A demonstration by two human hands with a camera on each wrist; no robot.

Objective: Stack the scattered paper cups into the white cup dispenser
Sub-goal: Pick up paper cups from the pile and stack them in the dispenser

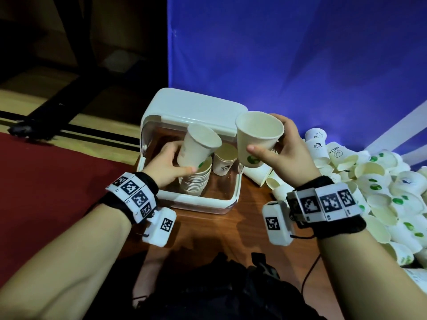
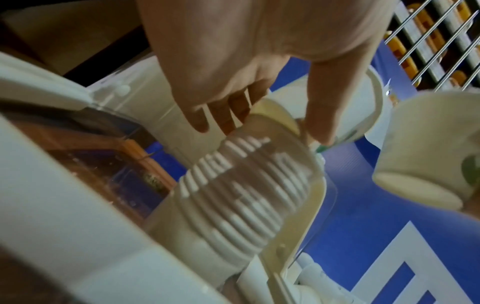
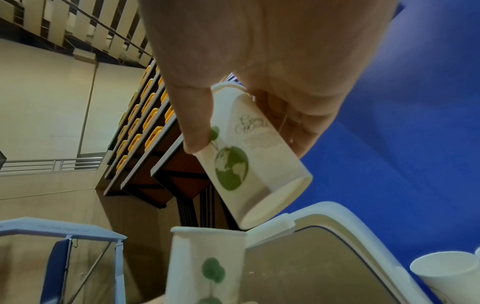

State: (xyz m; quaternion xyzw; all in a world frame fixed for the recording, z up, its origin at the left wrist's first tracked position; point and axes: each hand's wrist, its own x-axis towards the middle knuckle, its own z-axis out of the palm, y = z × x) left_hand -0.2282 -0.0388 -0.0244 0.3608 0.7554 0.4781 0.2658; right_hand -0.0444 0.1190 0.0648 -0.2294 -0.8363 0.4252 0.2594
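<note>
The white cup dispenser (image 1: 161,107) stands open on the table with its lid raised. Inside it a stack of nested cups (image 1: 196,182) leans at the left, and a single cup (image 1: 224,159) stands to the right. My left hand (image 1: 166,163) grips a paper cup (image 1: 198,146), tilted, its base entering the top of the stack. In the left wrist view the stack's ribbed rims (image 2: 241,191) show below the fingers (image 2: 207,121). My right hand (image 1: 286,153) holds another cup with a green globe print (image 1: 256,137), also (image 3: 249,160), just right of the dispenser, above its edge.
A large heap of loose paper cups (image 1: 379,181) covers the table's right side. A blue backdrop (image 1: 300,54) hangs behind. The brown table (image 1: 242,222) lies bare in front of the dispenser. To the left are a red floor (image 1: 46,181) and dark furniture.
</note>
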